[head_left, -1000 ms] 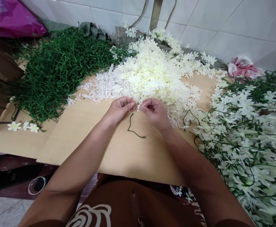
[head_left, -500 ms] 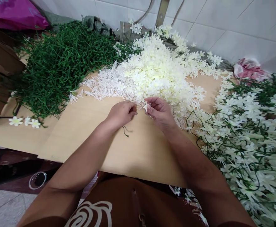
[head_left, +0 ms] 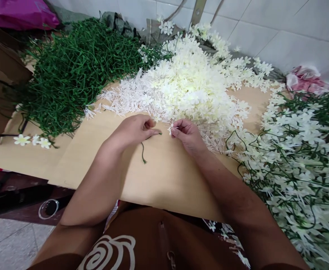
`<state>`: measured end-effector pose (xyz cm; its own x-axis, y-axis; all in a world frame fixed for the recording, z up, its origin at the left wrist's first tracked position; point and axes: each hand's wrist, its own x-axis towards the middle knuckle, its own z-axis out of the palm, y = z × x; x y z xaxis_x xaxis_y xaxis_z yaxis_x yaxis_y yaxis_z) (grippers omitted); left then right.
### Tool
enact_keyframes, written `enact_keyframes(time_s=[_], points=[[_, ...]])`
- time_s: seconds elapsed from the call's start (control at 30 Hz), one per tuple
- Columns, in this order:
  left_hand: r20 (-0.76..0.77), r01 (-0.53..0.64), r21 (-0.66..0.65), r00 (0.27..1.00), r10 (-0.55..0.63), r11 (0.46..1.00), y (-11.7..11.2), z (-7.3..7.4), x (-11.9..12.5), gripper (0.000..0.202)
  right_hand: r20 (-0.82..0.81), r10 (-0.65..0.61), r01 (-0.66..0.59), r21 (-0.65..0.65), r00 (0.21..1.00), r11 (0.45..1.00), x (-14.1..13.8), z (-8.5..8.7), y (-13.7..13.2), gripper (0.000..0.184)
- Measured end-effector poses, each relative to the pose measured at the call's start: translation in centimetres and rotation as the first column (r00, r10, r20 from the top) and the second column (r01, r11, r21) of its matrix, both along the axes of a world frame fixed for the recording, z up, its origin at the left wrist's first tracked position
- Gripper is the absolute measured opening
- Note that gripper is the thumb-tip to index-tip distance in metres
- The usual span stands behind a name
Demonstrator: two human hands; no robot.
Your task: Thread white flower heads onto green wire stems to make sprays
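Pinched in my left hand [head_left: 140,129] is a thin green artificial stem [head_left: 143,153]; its tip pokes out past the thumb and its tail hangs below the palm. My right hand [head_left: 188,135] is closed at the fingertips on a small white artificial flower piece [head_left: 170,129], partly covered by the fingers. A short gap separates the stem tip from the flower piece. Just beyond both hands rises a heap of loose cream-white petals [head_left: 192,82], with white stamen pieces [head_left: 127,97] along its left side.
A pile of green stems [head_left: 77,71] lies at the back left, beside a cardboard box [head_left: 1,86]. Assembled white flowers [head_left: 302,165] fill the right side. Several finished blossoms [head_left: 21,140] rest at the left. Cardboard [head_left: 158,183] covers the table; a tiled wall [head_left: 265,33] stands behind.
My left hand has turned and shifted slightly left, so the stem tip and more of its tail now show. My right hand has moved slightly, still pinching the white flower piece.
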<state>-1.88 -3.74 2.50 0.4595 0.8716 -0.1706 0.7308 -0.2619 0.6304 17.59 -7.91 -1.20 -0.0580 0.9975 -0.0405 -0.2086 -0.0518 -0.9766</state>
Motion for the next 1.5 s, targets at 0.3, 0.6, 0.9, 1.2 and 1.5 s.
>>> enact_keyframes(time_s=[0.3, 0.6, 0.9, 1.2, 1.5], points=[[-0.042, 0.075, 0.046, 0.996, -0.073, 0.996, -0.1, -1.2, 1.5, 0.007, 0.118, 0.000, -0.005, 0.042, 0.993, 0.999, 0.1, -0.1, -0.1, 0.046], [0.534, 0.027, -0.339, 0.829, 0.169, 0.940, -0.6, -0.6, 2.3, 0.016, -0.027, -0.005, 0.004, -0.041, 1.000, 0.999, 0.6, -0.1, 0.0, 0.040], [0.587, 0.011, -0.415, 0.767, 0.258, 0.910, -0.6, -0.5, 2.8, 0.023, 0.091, -0.052, 0.045, 0.081, 0.994, 0.996, 0.8, -0.2, -0.1, 0.038], [0.543, -0.032, -0.387, 0.799, 0.256, 0.922, -0.7, -1.0, 3.1, 0.019, 0.231, -0.134, 0.077, 0.241, 0.964, 0.968, 0.4, -0.7, -0.4, 0.034], [0.490, -0.053, -0.368, 0.837, 0.242, 0.928, -0.7, -1.0, 3.4, 0.013, 0.235, -0.101, 0.065, 0.154, 0.967, 0.986, 0.0, -0.6, -0.7, 0.034]])
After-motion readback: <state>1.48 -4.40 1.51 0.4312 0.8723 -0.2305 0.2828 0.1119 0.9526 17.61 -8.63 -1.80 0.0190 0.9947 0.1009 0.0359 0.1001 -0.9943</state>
